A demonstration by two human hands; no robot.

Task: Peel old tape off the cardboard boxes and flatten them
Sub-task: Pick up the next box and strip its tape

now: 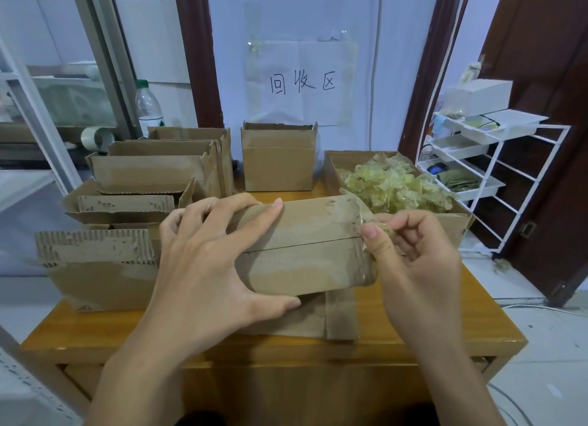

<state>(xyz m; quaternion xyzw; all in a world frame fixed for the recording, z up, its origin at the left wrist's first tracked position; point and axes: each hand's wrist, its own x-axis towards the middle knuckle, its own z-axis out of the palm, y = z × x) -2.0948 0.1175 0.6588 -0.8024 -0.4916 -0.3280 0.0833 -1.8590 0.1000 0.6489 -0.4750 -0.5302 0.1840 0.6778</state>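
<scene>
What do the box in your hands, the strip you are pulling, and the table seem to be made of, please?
Box: matte brown corrugated cardboard; fluting shows on neighbouring boxes. Strip: thin, glossy, yellowish clear plastic tape, crinkled. Table: probably varnished wood or veneer, orange with a sheen.

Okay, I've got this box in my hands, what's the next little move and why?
Probably keep pulling the tape rightward off the box: the right hand pinches its lifted end at the box's right edge while the left hand steadies the box. Then drop it in the scrap box.
</scene>
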